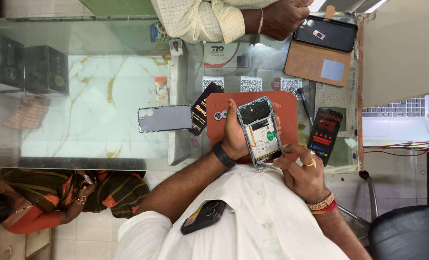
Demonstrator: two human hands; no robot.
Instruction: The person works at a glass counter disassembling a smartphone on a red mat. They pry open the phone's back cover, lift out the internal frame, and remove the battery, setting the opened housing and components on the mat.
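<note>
My left hand (233, 134), with a black band on the wrist, grips an opened phone (260, 131) from its left side. The phone's back cover is off, so its inner frame and parts show. It is held above a red work mat (277, 103) on the glass counter. My right hand (305, 174), wearing a gold ring and bracelets, pinches the phone's near end with thumb and fingers. A grey back cover (165, 118) lies on the counter left of the mat.
A black flat packet (202, 108) overlaps the mat's left edge; a pen (305, 106) and a black-and-red packet (325, 129) lie to the right. Another person's hand (281, 17) rests by a brown wallet case (320, 60). A laptop (397, 113) stands right, black boxes (24, 67) left.
</note>
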